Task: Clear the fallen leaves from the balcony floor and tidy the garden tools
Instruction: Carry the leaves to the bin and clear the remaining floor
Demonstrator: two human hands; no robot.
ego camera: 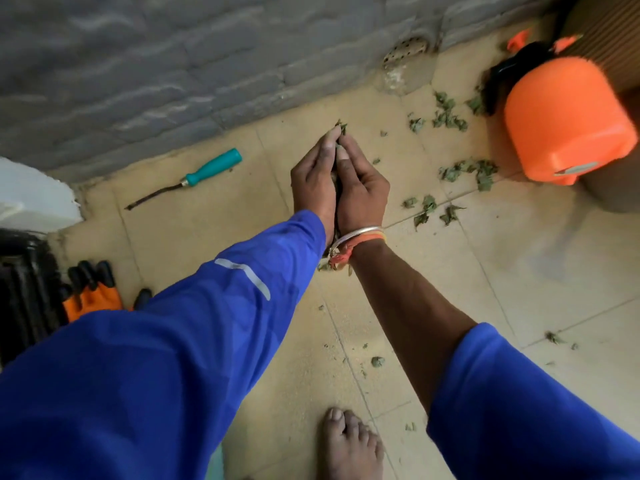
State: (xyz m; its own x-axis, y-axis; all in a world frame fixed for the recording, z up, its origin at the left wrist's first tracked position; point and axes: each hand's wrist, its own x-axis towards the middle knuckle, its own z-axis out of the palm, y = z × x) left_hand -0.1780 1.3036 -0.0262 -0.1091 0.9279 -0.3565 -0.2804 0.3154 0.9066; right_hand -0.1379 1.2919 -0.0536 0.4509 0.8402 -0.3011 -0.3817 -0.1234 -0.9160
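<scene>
L hand (313, 181) + R hand (363, 188) cupped palm-to-palm, fingers pressed together round crumpled green leaves (342, 127). Tool (184, 182): smooth teal handle, thin dark shaft; long axis diagonal, tip lower-left.

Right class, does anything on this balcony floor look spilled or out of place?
Yes: green leaves lie scattered over the tiles near the orange container, and a teal-handled tool lies loose by the wall, not put away.
</scene>
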